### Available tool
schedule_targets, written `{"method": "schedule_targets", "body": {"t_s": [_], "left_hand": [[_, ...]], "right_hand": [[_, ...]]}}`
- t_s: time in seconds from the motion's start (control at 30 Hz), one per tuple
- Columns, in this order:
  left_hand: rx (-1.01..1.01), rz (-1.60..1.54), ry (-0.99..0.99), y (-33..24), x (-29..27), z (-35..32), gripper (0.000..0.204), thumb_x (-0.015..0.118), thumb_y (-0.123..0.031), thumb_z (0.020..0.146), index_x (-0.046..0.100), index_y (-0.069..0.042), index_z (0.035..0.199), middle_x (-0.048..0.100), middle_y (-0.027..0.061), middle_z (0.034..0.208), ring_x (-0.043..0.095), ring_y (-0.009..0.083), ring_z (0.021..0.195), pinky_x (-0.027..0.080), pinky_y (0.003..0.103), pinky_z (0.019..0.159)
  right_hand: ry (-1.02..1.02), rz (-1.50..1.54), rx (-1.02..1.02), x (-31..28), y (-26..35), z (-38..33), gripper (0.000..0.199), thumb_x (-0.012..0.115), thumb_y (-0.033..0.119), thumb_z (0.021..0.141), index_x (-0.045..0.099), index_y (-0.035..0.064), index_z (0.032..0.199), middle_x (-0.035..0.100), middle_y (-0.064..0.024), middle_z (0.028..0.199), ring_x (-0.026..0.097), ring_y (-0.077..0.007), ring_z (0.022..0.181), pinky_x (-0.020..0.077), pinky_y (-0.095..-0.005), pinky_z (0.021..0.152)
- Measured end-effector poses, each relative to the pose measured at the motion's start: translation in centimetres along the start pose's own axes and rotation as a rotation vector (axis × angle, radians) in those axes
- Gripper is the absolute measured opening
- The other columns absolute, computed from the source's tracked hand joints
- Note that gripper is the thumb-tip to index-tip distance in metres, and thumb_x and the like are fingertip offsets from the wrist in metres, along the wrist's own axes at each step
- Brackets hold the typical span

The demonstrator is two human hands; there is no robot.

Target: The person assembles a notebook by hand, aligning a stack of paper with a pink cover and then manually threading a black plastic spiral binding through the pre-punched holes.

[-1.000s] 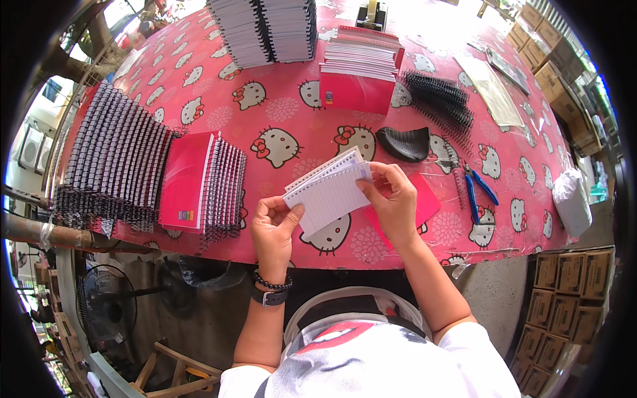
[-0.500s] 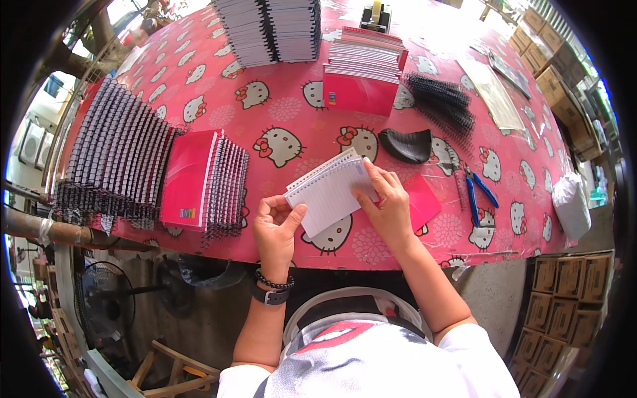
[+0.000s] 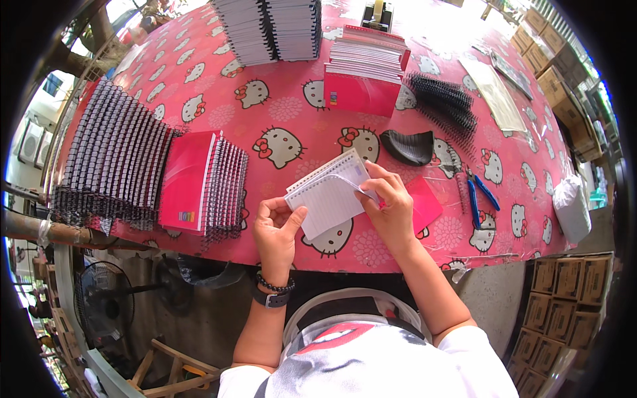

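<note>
Over the near middle of the table I hold a small stack of lined sheets with punched holes along its far edge. My left hand grips the stack's left corner between thumb and fingers. My right hand pinches the right edge of the top sheet or sheets, which curl up and back from the rest. A loose pink cover lies on the table just right of my right hand. Beyond the hands is a black curved dish. Blue-handled cutting pliers lie farther right, next to a wire coil.
At the left stand spiral-bound notebooks and a pink-covered pile. Unbound pink sets stand at far centre, with black coils to their right and tall notebook stacks behind. A white wrapped bundle sits at the right edge.
My right fingers have bent the top of the stack upward and back, so it now curls away from the sheets below. My left hand stays in place.
</note>
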State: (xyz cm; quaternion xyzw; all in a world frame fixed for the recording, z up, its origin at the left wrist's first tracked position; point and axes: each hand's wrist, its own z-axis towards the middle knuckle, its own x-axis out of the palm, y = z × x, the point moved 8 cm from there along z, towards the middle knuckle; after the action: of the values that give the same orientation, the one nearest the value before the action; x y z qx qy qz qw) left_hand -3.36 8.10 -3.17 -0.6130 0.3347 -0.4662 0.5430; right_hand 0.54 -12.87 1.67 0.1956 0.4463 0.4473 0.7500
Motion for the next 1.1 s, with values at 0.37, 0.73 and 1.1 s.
{"method": "schedule_targets", "body": {"t_s": [0.37, 0.73, 1.1], "left_hand": [[0.004, 0.041, -0.010, 0.0, -0.1, -0.1, 0.026, 0.072, -0.004, 0.077, 0.053, -0.002, 0.095, 0.063, 0.0060, 0.086, 0.059, 0.0100, 0.078, 0.049, 0.023, 0.071], [0.022, 0.047, -0.016, -0.1, 0.0, 0.0, 0.026, 0.072, -0.004, 0.077, 0.053, -0.002, 0.095, 0.063, 0.0062, 0.086, 0.060, 0.0099, 0.077, 0.049, 0.023, 0.070], [0.061, -0.110, 0.148, -0.5, 0.0, -0.3, 0.022, 0.068, 0.003, 0.077, 0.054, -0.005, 0.092, 0.062, 0.0062, 0.095, 0.058, 0.0122, 0.089, 0.048, 0.026, 0.080]], "right_hand": [[-0.026, 0.417, 0.190, 0.1, -0.9, -0.3, 0.024, 0.067, -0.006, 0.071, 0.060, 0.0048, 0.091, 0.059, -0.0089, 0.098, 0.059, -0.0154, 0.083, 0.0495, -0.0265, 0.071], [0.185, 0.482, 0.380, 1.8, -2.3, -1.0, 0.024, 0.065, -0.005, 0.076, 0.059, 0.0033, 0.098, 0.058, -0.0013, 0.093, 0.055, -0.0083, 0.081, 0.0452, -0.0224, 0.068], [0.023, 0.586, 0.348, 0.8, -1.5, -0.5, 0.034, 0.066, -0.007, 0.070, 0.054, 0.0047, 0.099, 0.058, -0.0063, 0.101, 0.056, -0.0145, 0.079, 0.0465, -0.0254, 0.068]]}}
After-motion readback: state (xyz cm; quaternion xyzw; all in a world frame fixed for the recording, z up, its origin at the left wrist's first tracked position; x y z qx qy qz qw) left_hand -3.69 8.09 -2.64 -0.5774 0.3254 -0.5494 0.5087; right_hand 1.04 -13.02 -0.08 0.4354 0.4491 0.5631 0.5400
